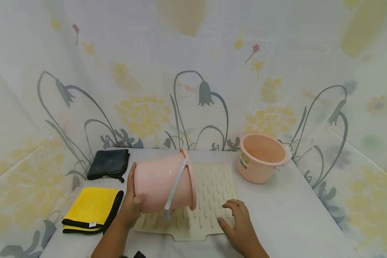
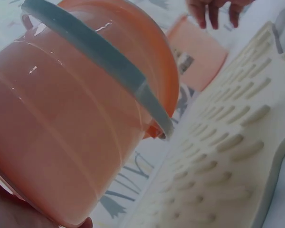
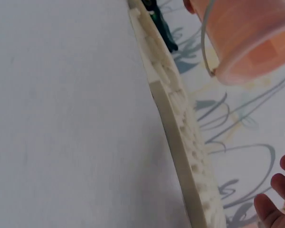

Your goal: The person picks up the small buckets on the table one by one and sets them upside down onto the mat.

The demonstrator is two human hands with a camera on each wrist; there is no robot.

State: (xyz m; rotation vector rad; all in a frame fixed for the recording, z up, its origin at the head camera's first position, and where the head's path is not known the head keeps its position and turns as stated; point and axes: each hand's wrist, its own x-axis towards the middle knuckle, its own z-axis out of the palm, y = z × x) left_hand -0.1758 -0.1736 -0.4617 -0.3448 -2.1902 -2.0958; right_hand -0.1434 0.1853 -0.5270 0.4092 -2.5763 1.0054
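A pink bucket (image 1: 162, 182) with a pale blue-grey handle is tipped on its side above a cream ridged board (image 1: 213, 193), its mouth turned to the right. My left hand (image 1: 130, 204) grips it round the base, thumb on the near side. In the left wrist view the bucket (image 2: 71, 104) fills much of the picture, with the handle (image 2: 104, 52) lying across its wall. Over the board's right edge hovers my right hand (image 1: 242, 227), fingers loosely bent and holding nothing. In the right wrist view only its fingertips (image 3: 275, 185) show, apart from the bucket (image 3: 251, 38).
A second pink bucket (image 1: 261, 157) with a label stands upright at the back right. On the left lie a folded yellow cloth (image 1: 91, 206) with black edging and a folded black item (image 1: 109, 163). A flower-patterned curtain (image 1: 193, 71) surrounds the white table (image 1: 287, 215).
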